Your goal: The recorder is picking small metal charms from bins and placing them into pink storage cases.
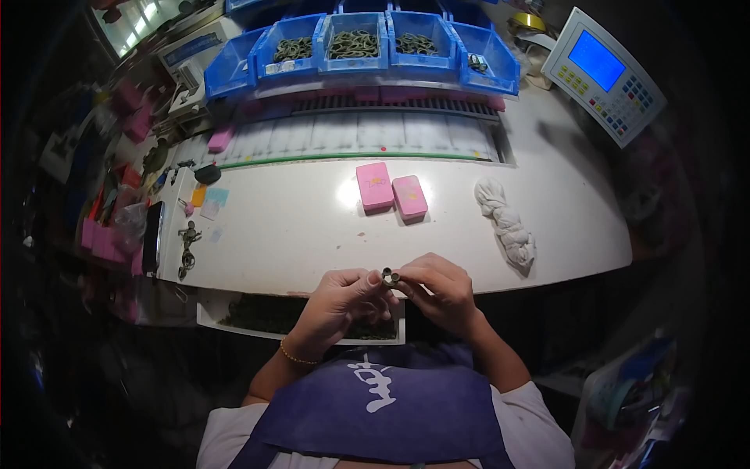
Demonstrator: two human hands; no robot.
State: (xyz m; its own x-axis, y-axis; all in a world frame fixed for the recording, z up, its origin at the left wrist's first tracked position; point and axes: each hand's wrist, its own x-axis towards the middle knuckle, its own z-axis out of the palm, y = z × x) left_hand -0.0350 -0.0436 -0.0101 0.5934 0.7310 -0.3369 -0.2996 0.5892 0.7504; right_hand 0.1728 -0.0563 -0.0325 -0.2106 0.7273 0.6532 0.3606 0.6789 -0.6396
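Just over the table's near edge, a small dark metal part (390, 277) with round, ring-like openings is pinched between my two hands. My left hand (341, 303) grips its left side, thumb on top and the other fingers curled below. From the right, the bent fingers of my right hand (440, 286) close on the same part. Its exact kind is too small to make out. Beyond the hands, two pink blocks (375, 186) lie side by side on the white table (297, 219). Under my left hand is a pulled-out white drawer (258, 331) with many dark green small pieces.
Blue bins (355, 66) stand along the back, several with greenish metal rings. A twisted white cloth (506, 223) lies to the right. A control panel with a blue screen (600, 70) stands at the back right. Dark metal parts (187, 248) lie at the table's left.
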